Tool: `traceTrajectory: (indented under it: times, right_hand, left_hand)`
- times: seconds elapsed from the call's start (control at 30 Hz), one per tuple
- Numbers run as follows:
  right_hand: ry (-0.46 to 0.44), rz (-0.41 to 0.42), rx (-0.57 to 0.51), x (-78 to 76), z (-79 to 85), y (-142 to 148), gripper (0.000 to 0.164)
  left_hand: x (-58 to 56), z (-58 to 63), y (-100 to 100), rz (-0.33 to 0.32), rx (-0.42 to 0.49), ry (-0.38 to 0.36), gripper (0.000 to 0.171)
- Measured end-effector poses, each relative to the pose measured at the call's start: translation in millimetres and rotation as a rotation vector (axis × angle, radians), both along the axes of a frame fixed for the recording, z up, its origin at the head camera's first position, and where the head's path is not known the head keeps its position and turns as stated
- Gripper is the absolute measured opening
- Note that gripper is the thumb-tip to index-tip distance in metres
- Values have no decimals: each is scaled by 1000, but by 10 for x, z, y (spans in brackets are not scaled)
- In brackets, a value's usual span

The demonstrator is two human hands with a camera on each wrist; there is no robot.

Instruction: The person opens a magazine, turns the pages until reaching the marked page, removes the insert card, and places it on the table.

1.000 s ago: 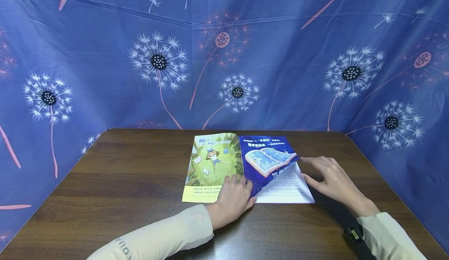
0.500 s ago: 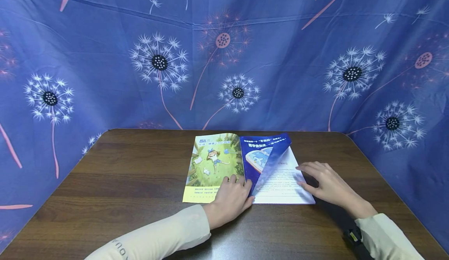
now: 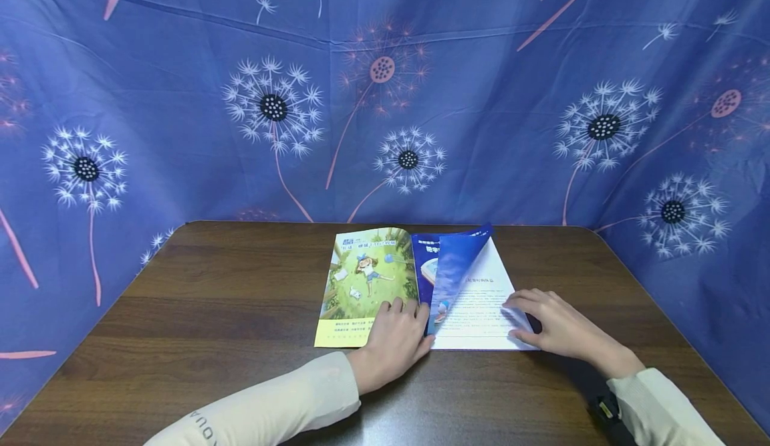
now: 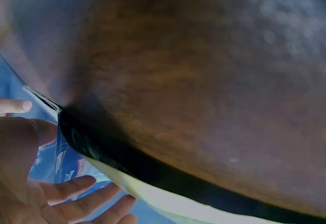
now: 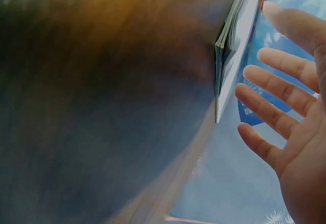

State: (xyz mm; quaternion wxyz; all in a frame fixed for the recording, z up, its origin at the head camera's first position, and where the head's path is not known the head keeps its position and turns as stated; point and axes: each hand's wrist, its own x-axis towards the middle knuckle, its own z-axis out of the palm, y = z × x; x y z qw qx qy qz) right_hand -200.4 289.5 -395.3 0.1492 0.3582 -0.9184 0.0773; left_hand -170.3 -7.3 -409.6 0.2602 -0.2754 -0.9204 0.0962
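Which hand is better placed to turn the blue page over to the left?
Probably the right hand: it is over the outer edge of the white page, right of the lifted blue page, so it could push that leftward. The left hand rests on the magazine near its fold.

The blue page (image 3: pixel 454 262) has curled further over, baring more white page (image 3: pixel 481 305).

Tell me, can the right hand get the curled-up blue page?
Probably yes: the right hand looks empty, the blue page is curled up to its left, and nothing seems to stand between them.
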Motion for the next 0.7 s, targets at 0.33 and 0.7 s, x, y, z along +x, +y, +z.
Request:
traceTrajectory:
  times: [0.33,0.7]
  right_hand:
    - [-138,-57,41,39,-7,-11,41]
    - [-175,-74,72,46,19,-17,42]
  left_hand:
    - [30,15,14,83,3,14,71]
    - [34,24,35,147,-2,11,97]
